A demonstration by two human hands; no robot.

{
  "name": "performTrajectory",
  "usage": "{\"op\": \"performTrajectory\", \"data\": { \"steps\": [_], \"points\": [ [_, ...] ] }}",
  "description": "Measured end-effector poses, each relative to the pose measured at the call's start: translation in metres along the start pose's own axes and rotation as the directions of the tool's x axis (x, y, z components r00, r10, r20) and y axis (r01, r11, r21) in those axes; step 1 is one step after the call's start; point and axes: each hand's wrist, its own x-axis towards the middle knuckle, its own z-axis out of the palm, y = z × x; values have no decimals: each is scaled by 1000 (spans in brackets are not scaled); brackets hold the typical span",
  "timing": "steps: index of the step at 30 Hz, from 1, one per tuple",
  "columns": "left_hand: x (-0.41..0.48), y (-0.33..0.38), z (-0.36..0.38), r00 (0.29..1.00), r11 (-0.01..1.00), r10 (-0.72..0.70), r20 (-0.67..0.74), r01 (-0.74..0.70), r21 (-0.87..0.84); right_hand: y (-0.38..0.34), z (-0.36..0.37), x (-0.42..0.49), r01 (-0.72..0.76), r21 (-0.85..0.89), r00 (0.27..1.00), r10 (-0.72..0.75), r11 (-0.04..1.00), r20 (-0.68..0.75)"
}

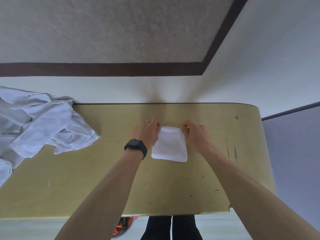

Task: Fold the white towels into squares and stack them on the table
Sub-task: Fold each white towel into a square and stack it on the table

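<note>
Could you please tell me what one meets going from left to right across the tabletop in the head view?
Pile of unfolded white towels → left hand, pinching a corner → folded white towel → right hand, pinching the other corner → bare, scuffed right end of the table.

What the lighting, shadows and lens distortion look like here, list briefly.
Head view: the wide-angle lens bows the table at its right end; head view: soft light throws faint twin shadows on the wall beyond the left hand and right hand; head view: the folded towel looks bright, weave faint, the towel pile bluish; no hard glare.
</note>
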Motion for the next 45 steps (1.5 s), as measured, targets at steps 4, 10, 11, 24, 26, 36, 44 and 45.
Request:
{"op": "performTrajectory", "data": {
  "steps": [4,10,11,24,26,36,44,45],
  "points": [
    [-1,0,5,999,1000,-14,-29,14,-10,-2,0,-2,25,-45,999,-27,999,-27],
    [0,-3,16,992,998,34,-118,-28,50,0,14,-12,72,-84,980,-86,994,-180],
    [0,-3,17,992,996,51,-117,-42,74,2,16,-11,79,-91,976,-96,993,-195],
    [-90,-3,34,997,988,13,81,-25,150,11,21,-36,134,-203,991,-133,970,16],
    [-111,0,40,992,990,-21,127,3,144,12,26,-46,147,-175,989,-144,974,27],
    [-121,41,47,991,994,-111,81,111,7,34,39,-149,-357,572,840,522,738,-149],
    [-112,43,60,922,887,-336,195,379,-265,31,70,-157,-502,616,815,570,607,103],
    [-114,42,60,896,833,-389,212,441,-334,30,69,-154,-499,612,817,569,613,96]
  ]
}}
